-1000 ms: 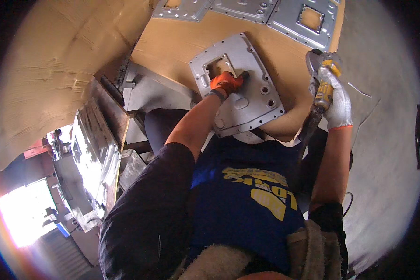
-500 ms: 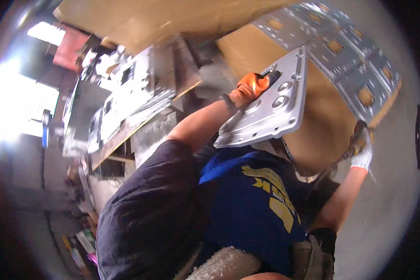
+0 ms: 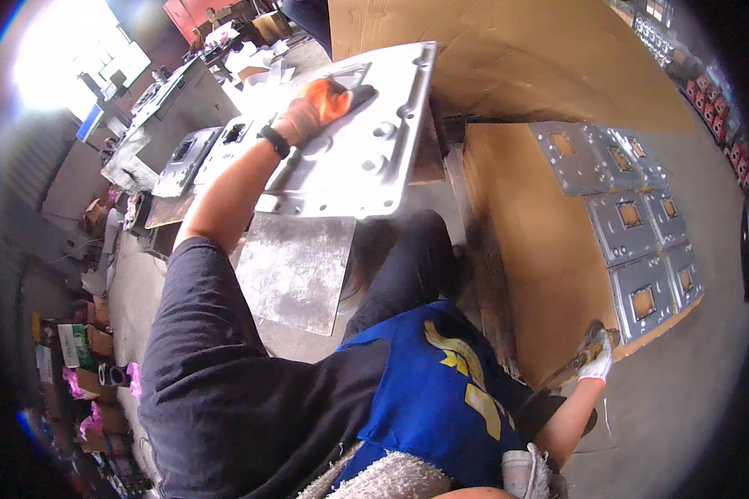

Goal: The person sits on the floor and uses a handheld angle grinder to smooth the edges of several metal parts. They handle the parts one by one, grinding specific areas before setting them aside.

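My left hand (image 3: 320, 108), in an orange glove, grips a flat silver cast-metal cover plate (image 3: 379, 150) at the edge of its opening. The plate is held up tilted, with raised round bosses and small holes along its rim. Low at the right, my right hand (image 3: 595, 358), in a white glove with a dark palm, is closed around a long dark tool (image 3: 562, 372) whose exact kind is unclear. That hand is beside the near edge of a cardboard-topped stack (image 3: 541, 274).
Several similar plates (image 3: 628, 220) lie in rows on the cardboard at right. More plates (image 3: 187, 162) rest on a bench at left, near a grey metal sheet (image 3: 295, 270). A large cardboard sheet (image 3: 508, 58) stands behind. Boxes (image 3: 79, 345) line the left side.
The view has turned. My left hand has carried the plate leftward, away from the cardboard stack and toward the bench. My right hand still holds the dark tool beside the stack.
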`<state>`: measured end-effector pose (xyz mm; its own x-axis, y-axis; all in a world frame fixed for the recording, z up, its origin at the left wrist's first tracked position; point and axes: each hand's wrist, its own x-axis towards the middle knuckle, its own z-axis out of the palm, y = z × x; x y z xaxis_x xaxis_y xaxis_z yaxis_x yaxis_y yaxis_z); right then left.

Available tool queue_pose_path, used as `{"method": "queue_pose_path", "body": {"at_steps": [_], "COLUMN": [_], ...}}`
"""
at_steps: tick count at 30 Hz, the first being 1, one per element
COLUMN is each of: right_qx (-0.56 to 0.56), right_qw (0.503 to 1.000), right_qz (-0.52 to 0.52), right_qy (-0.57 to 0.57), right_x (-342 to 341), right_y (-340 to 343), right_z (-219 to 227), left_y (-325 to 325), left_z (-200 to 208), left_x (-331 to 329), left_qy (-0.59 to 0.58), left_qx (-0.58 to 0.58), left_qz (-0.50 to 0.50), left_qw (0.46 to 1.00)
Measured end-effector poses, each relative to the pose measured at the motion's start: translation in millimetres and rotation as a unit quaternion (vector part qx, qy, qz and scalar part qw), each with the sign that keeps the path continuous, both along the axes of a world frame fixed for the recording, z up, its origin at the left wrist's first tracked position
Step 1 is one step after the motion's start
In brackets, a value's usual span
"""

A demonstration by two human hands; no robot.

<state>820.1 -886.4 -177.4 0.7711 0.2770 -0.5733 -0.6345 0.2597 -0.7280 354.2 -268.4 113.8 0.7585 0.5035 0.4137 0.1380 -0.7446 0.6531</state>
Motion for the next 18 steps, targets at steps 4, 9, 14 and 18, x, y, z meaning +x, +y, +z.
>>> {"method": "queue_pose_path", "body": {"at_steps": [4, 9, 14, 18], "right_qx": [-0.001, 0.001, 0.024, -0.009], "right_qw": [1.000, 1.000, 1.000, 0.998], "right_qz": [0.016, -0.013, -0.004, 0.041], "right_qy": [-0.005, 0.013, 0.009, -0.038], "right_x": [8.1, 11.3, 13.3, 4.4], "right_y": [-15.4, 5.5, 5.0, 7.6], "right_z": [-14.5, -17.5, -17.8, -2.2], "left_y": [1.1, 84.0, 99.1, 6.7], "left_z": [31.1, 28.4, -14.0, -43.6], "left_x": [9.4, -17.4, -25.7, -18.6], "left_qy": [0.335, 0.321, 0.246, 0.212], "left_qx": [0.203, 0.167, 0.149, 0.294], "left_qz": [0.244, 0.347, 0.189, 0.207], "left_qw": [0.887, 0.865, 0.939, 0.909]}}
